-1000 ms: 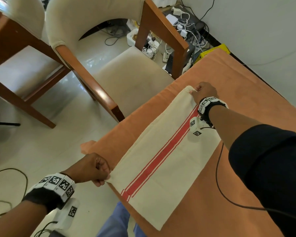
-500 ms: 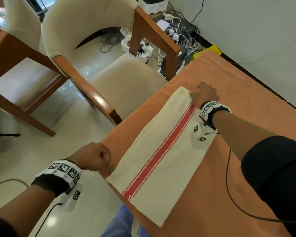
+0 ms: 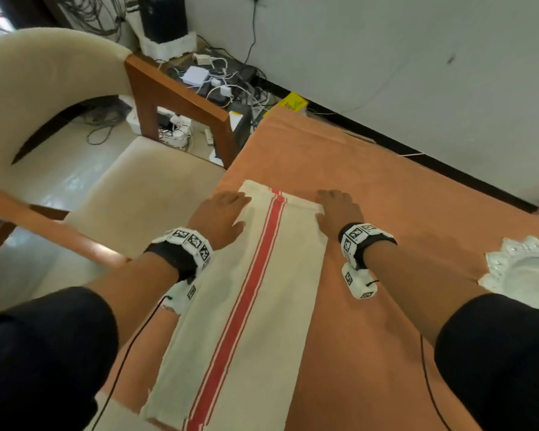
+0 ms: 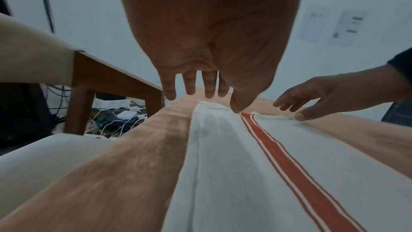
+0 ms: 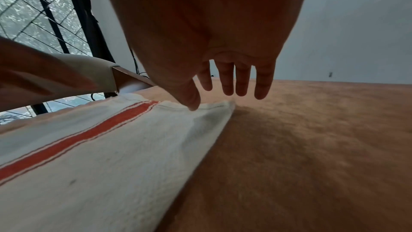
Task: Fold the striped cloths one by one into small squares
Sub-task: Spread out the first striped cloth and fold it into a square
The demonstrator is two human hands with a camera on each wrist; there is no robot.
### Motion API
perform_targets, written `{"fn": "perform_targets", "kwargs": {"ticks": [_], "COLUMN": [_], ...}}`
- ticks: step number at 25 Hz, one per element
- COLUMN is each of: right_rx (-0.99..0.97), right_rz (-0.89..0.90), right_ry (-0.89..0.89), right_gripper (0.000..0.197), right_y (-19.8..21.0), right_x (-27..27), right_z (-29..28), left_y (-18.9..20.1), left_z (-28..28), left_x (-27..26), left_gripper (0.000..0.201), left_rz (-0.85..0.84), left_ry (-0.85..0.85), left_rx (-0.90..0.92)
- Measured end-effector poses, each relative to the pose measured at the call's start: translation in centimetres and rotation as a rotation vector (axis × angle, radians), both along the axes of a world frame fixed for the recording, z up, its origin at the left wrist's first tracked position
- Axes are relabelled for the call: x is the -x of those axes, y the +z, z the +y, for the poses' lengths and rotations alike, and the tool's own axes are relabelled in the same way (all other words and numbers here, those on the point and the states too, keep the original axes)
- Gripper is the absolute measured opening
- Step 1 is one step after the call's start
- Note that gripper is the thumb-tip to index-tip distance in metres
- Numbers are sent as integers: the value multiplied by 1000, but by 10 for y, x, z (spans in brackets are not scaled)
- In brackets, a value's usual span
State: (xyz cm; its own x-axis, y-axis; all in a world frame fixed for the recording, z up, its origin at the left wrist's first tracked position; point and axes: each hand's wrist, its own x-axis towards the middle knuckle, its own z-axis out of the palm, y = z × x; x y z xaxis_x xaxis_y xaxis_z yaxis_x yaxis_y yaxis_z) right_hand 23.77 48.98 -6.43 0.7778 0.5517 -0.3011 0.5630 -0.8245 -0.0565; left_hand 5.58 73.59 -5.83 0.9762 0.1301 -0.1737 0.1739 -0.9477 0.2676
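A cream cloth [image 3: 255,309] with a red stripe down its middle lies flat and long on the orange-covered table [image 3: 371,353]. My left hand [image 3: 221,213] hovers at its far left corner with fingers spread and straight, the thumb [image 4: 238,107] touching the far hem. My right hand [image 3: 336,209] sits at the far right corner, fingers straight, the thumb [image 5: 191,101] pressing the hem of the cloth [image 5: 111,147]. Neither hand pinches the fabric. The same cloth [image 4: 256,174] runs under both wrists.
A cream armchair [image 3: 75,150] with wooden arms stands close on the left of the table. Cables and chargers [image 3: 212,85] lie on the floor behind it. A glass dish on a white doily [image 3: 526,272] sits at the table's right edge. The wall runs along the far side.
My left hand let go of the near corner and moved up to the far left corner, now flat. The right hand opened at the far right corner. The view has swung along the cloth's length.
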Motion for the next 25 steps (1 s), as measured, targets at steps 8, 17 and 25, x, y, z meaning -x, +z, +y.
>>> {"fn": "perform_targets", "kwargs": {"ticks": [8, 17, 25], "right_rx": [-70, -123, -278], "right_rz": [34, 18, 133], "right_ry": [0, -89, -261], "right_gripper": [42, 16, 10], "right_y": [-17, -11, -10], "right_x": [-12, -26, -37], "right_z": [0, -6, -9], "left_y": [-25, -21, -21], "left_z": [7, 13, 23], "left_x": [-99, -123, -133], "left_gripper": [40, 15, 11], "left_rz": [-6, -30, 1], "left_ry": [-171, -114, -73], "left_rx": [-159, -115, 12]}}
